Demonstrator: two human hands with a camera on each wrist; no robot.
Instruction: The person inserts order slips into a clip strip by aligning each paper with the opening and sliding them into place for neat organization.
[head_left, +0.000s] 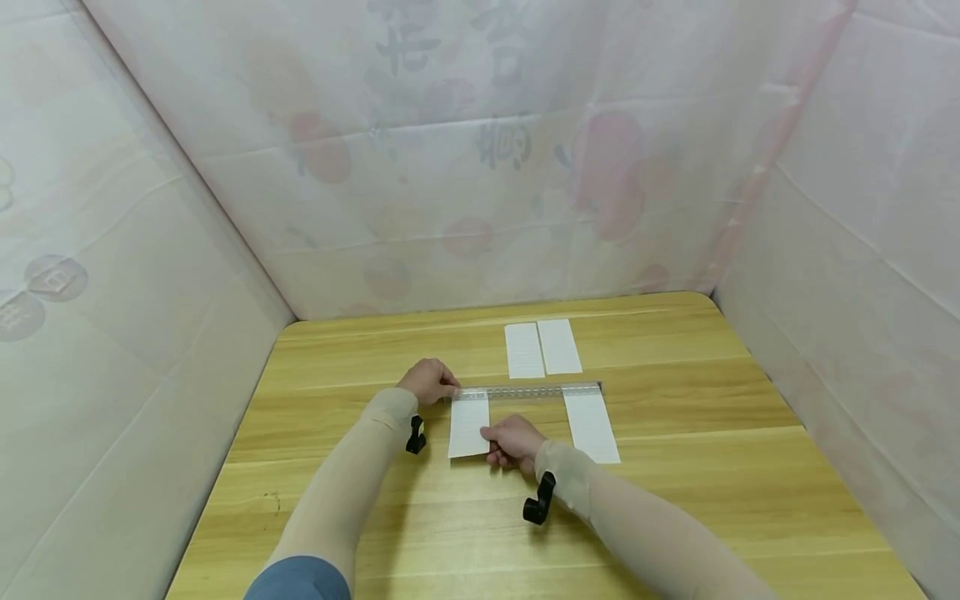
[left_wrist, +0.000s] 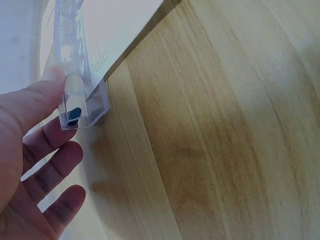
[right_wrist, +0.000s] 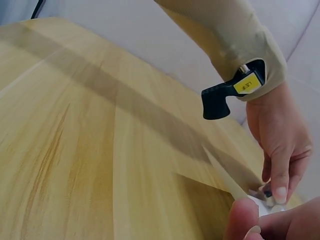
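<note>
A clear plastic strip with a row of ring-like loops (head_left: pixel 525 392) lies crosswise on the wooden table. My left hand (head_left: pixel 429 382) pinches its left end between thumb and forefinger; in the left wrist view the other fingers are loosely bent beside the strip (left_wrist: pixel 75 87). A white lined paper sheet (head_left: pixel 468 423) has its top edge at the strip's left part. My right hand (head_left: pixel 517 442) pinches this sheet by its lower right edge, and the sheet's near edge is lifted off the table. Another white sheet (head_left: pixel 592 427) lies with its top under the strip's right end.
Two more white sheets, one on the left (head_left: pixel 524 350) and one on the right (head_left: pixel 559 346), lie side by side behind the strip. Pale fabric walls (head_left: pixel 480 192) enclose the table (head_left: pixel 337 358) at the back and sides. Each wrist carries a black camera mount (head_left: pixel 538 500).
</note>
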